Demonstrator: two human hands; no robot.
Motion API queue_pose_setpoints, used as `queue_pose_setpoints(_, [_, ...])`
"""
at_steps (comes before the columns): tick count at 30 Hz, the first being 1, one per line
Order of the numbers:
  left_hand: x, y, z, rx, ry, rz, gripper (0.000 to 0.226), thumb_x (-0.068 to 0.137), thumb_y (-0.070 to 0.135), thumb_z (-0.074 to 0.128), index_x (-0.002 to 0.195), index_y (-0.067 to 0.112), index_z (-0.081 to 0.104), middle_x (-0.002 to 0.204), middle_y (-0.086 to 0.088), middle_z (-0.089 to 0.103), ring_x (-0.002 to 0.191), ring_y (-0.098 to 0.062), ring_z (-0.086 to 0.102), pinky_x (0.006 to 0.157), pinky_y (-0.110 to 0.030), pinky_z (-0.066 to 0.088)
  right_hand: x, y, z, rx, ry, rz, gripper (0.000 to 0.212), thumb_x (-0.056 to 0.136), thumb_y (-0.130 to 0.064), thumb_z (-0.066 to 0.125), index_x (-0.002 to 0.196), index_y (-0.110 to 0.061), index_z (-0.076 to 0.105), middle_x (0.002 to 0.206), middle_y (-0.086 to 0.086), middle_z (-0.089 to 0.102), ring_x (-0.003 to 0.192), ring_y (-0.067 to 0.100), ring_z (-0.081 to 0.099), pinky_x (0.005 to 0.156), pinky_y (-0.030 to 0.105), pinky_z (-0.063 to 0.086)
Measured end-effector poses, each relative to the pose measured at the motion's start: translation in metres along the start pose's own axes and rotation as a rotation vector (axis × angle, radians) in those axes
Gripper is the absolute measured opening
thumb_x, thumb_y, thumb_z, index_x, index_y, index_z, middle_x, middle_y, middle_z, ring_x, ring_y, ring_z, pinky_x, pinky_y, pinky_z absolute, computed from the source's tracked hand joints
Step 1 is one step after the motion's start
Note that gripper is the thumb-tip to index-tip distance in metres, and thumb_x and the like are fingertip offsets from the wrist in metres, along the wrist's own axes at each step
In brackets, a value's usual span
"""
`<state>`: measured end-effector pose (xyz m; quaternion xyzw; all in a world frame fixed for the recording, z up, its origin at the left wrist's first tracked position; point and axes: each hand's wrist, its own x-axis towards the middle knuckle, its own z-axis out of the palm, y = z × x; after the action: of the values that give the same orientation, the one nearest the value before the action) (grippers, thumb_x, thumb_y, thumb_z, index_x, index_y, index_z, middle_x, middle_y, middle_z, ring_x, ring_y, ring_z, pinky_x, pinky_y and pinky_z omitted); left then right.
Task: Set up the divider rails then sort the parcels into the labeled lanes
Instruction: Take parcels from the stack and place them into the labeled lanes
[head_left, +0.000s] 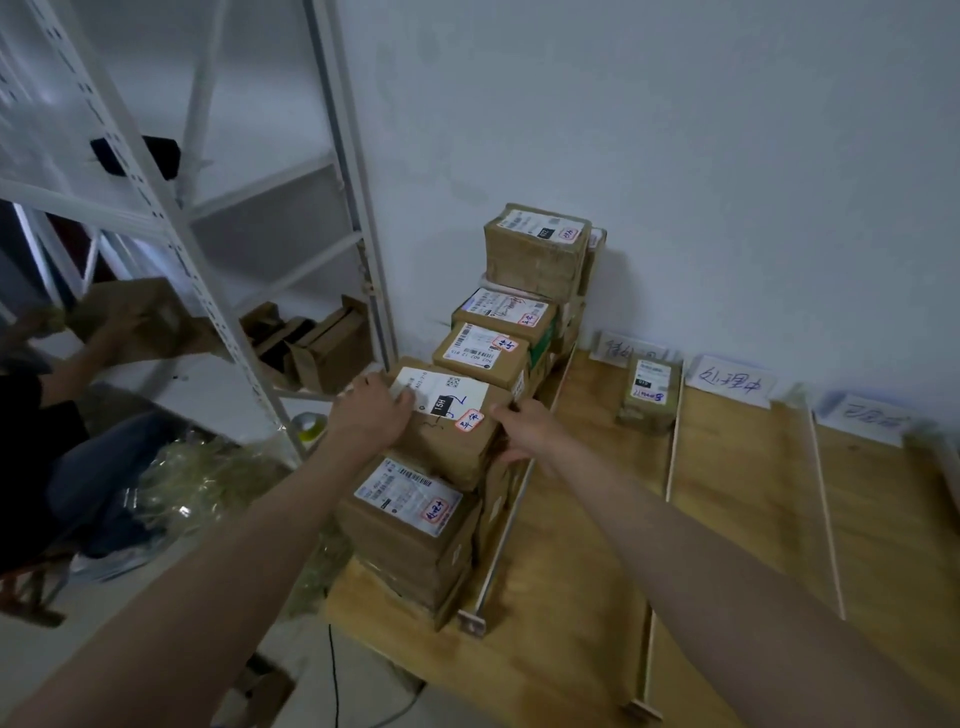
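A row of stacked brown parcels runs along the left edge of the wooden board (587, 597). My left hand (371, 410) grips the left side of a parcel with a white label marked "15H" (444, 421), and my right hand (524, 426) holds its right side. It sits on top of the stack, above another labelled parcel (410, 525). Thin white divider rails (511, 512) (670, 467) (826, 509) split the board into lanes. One small parcel (649, 392) lies at the far end of the first lane. Handwritten paper lane labels (730, 385) (865, 418) lean against the wall.
A white metal shelving rack (218, 291) stands to the left, with open cardboard boxes (324, 345) on its low shelf. Another person (62, 415) sits at the far left handling a box. Clear plastic wrap (208, 478) lies on the floor. A cable (332, 670) runs under the board's near corner.
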<state>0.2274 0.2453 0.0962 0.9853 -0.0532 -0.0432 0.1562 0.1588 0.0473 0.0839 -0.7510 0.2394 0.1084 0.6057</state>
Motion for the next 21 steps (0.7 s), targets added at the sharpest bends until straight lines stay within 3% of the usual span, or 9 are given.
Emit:
queue_pose_setpoints(8, [-0.013, -0.015, -0.008, -0.08, 0.044, 0.054, 0.066, 0.1, 0.052, 0.038, 0.142, 0.001, 0.035, 0.141, -0.018, 0.041, 0.125, -0.034, 0.047, 0.099, -0.049, 0.043, -0.028, -0.008, 0.004, 0.135, -0.022, 0.01, 0.054, 0.087, -0.036, 0.071, 0.134, -0.014, 0.056, 0.117, 0.008, 0.071, 0.095, 0.024, 0.073, 0.069, 0.036, 0.063])
queue_pose_setpoints(12, [-0.019, -0.017, -0.02, -0.065, 0.07, 0.123, 0.067, 0.099, 0.054, 0.039, 0.143, 0.004, 0.038, 0.141, -0.017, 0.042, 0.123, -0.032, 0.049, 0.101, -0.049, 0.046, -0.051, -0.008, 0.0, 0.145, -0.073, -0.013, 0.067, 0.079, -0.035, 0.083, 0.135, -0.01, 0.055, 0.122, 0.01, 0.069, 0.103, 0.024, 0.07, 0.078, 0.041, 0.062])
queue_pose_setpoints(16, [-0.029, -0.01, -0.031, -0.018, 0.041, 0.214, 0.067, 0.098, 0.056, 0.041, 0.144, 0.007, 0.038, 0.142, -0.016, 0.044, 0.123, -0.031, 0.051, 0.101, -0.047, 0.047, -0.075, -0.006, -0.008, 0.106, -0.09, -0.007, 0.076, 0.074, -0.029, 0.087, 0.136, -0.005, 0.05, 0.129, 0.01, 0.064, 0.112, 0.024, 0.066, 0.078, 0.033, 0.062])
queue_pose_setpoints(21, [-0.041, 0.01, -0.037, 0.031, -0.027, 0.352, 0.065, 0.097, 0.057, 0.042, 0.143, 0.012, 0.042, 0.141, -0.013, 0.046, 0.123, -0.029, 0.051, 0.101, -0.045, 0.047, -0.1, 0.002, -0.029, -0.049, -0.184, 0.057, 0.071, 0.078, -0.032, 0.083, 0.137, -0.008, 0.05, 0.13, 0.01, 0.064, 0.112, 0.022, 0.066, 0.098, 0.038, 0.054])
